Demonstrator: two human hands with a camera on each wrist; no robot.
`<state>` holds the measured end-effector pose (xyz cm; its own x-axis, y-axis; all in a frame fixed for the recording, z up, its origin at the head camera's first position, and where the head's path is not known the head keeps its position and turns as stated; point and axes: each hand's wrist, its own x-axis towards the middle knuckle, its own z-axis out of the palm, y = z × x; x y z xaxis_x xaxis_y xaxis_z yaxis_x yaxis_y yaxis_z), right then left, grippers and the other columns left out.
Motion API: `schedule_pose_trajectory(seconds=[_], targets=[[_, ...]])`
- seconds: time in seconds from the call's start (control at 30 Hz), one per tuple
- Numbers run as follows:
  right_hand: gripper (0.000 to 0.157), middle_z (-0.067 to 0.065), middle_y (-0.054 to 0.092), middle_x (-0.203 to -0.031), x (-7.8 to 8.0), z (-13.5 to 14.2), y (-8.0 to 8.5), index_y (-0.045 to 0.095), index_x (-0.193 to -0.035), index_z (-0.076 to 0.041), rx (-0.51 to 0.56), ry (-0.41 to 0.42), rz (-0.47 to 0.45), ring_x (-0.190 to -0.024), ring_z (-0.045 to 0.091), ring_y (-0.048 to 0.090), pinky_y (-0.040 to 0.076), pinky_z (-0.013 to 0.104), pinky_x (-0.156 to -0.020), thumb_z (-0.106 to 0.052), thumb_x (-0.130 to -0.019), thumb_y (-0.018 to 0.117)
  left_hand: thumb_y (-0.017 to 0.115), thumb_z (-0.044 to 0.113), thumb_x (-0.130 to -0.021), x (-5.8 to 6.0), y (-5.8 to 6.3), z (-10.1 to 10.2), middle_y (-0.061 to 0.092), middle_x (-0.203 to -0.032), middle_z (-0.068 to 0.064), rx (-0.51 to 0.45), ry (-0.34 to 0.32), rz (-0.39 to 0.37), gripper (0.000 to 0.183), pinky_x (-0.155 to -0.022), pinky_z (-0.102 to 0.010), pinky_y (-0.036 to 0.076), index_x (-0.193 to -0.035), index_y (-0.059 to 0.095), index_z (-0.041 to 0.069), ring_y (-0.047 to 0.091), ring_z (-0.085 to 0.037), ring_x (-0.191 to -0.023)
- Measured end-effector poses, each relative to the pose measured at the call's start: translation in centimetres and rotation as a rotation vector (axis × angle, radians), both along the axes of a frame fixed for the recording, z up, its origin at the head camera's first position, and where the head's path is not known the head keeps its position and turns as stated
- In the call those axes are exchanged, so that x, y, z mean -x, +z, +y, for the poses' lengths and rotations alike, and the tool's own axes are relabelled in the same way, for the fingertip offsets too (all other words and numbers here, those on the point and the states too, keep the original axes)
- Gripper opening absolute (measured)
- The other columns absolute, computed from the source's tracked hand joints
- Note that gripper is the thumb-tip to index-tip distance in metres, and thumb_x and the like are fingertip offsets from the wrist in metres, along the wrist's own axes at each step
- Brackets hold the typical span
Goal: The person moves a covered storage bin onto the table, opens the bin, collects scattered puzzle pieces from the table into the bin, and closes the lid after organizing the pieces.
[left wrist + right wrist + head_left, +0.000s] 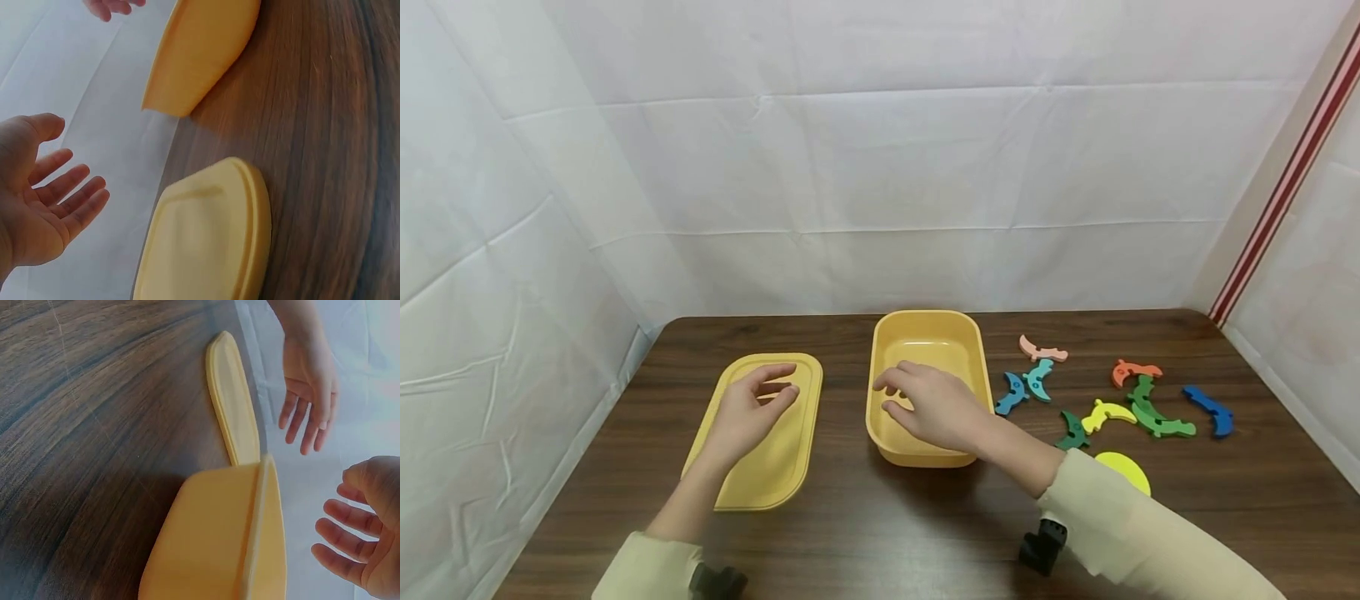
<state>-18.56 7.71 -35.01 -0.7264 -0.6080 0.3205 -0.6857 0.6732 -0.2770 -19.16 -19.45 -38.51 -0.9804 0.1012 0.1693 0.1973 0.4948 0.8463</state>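
A yellow rectangular box [928, 327], open at the top, stands mid-table. Over it hovers my right hand [934, 407], fingers loosely bent, with nothing in its grasp. My left hand [752, 417] is above a flat yellow lid [775, 479] on the left, thumb and fingers spread apart. In the left wrist view the left palm [31, 206] faces the lid across a gap. The right wrist view has the right hand [359, 528] beside the box wall [200, 531], likewise holding nothing.
Right of the box lie several small flat coloured pieces, among them a pink one [1041, 350], a yellow one [1108, 412] and a dark blue one [1210, 408]. A yellow disc [1123, 471] is partly hidden by the right sleeve. White sheeting [880, 167] hangs behind the table.
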Motion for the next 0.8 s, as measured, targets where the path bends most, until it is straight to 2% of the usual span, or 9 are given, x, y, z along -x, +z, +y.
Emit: schedule_pose_trajectory(seconds=[0.37, 0.63, 0.8], targets=[[0.022, -0.001, 0.063, -0.098, 0.9, 2.3, -0.2, 0.063, -0.108, -0.013, 0.095, -0.064, -0.057, -0.087, 0.014, 0.062, 0.052, 0.026, -0.071, -0.02, -0.087, 0.062, 0.061, 0.026, -0.088, 1.2, -0.2, 2.5, 0.054, -0.129, -0.008, -0.051, -0.01, -0.108, 0.038, -0.085, -0.039, 0.052, -0.123, 0.055, 0.013, 0.057, -0.027, -0.11], [0.022, 0.001, 0.064, -0.103, 1.5, 4.2, -0.5, 0.063, -0.108, -0.011, 0.155, -0.109, -0.023, -0.087, 0.017, 0.063, 0.053, 0.028, -0.068, -0.017, -0.087, 0.062, 0.061, 0.029, -0.088, 2.1, -0.9, 4.2, 0.052, -0.13, -0.009, -0.063, 0.012, -0.185, 0.039, -0.087, -0.04, 0.05, -0.123, 0.056, 0.014, 0.055, -0.027, -0.113], [0.023, 0.003, 0.065, -0.101, 2.0, 5.4, -0.7, 0.063, -0.109, -0.011, 0.188, -0.163, -0.03, -0.088, 0.02, 0.064, 0.054, 0.032, -0.07, -0.017, -0.087, 0.062, 0.062, 0.027, -0.087, 2.3, -1.0, 5.4, 0.055, -0.127, -0.009, -0.069, 0.004, -0.198, 0.039, -0.084, -0.038, 0.05, -0.123, 0.056, 0.013, 0.056, -0.027, -0.109]])
